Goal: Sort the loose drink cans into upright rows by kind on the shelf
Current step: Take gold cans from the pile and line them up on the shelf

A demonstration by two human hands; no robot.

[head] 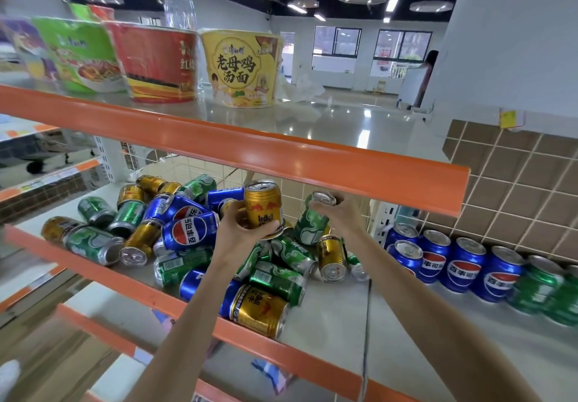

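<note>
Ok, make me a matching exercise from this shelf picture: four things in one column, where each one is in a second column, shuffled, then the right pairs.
Things
1. gold Red Bull can with top up
2. green can with silver top
3. upright blue Pepsi cans
4. yellow noodle tub

Places
A. on the upper shelf
B. gripped by the left hand
C. in rows at the shelf's right
D. held by the right hand

Pairs: 1-B, 2-D, 3-C, 4-A

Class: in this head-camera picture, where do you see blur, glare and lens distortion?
Head view: the noodle bowls at far left are blurred; ceiling lights glare off the upper shelf; the wide lens bows its orange edge; the gold can in the left hand is sharp.
</note>
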